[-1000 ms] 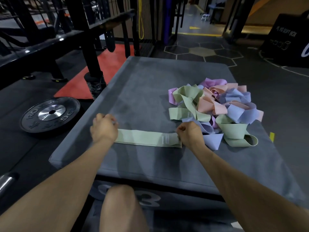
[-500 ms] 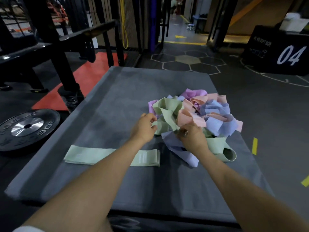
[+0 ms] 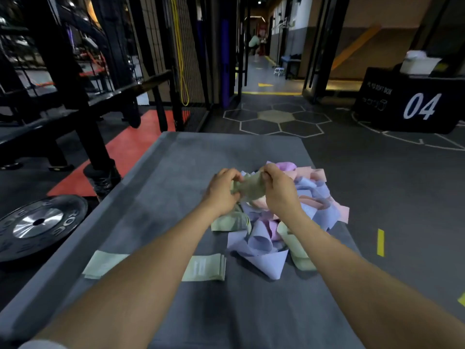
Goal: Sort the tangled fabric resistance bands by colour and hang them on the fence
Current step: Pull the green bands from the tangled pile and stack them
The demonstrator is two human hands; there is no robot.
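Note:
A tangled heap of fabric bands (image 3: 312, 205) in green, lilac, pink and peach lies on the grey padded box (image 3: 176, 172). Above the heap's left side, my left hand (image 3: 221, 190) and my right hand (image 3: 279, 190) both grip one crumpled green band (image 3: 250, 188), lifted off the pile. Another green band (image 3: 203, 268) lies flat near the box's front, partly hidden under my left forearm. A black wire fence (image 3: 186, 59) stands beyond the box at the back left.
A black weight plate (image 3: 37, 222) lies on the floor to the left. Black rack frames (image 3: 83, 102) stand behind it. A black box marked 04 (image 3: 412, 104) sits at the back right. A corridor opens straight ahead.
Both hands left the flat green band at the front, reached into the heap and lifted a second green band from it. The view tilted up.

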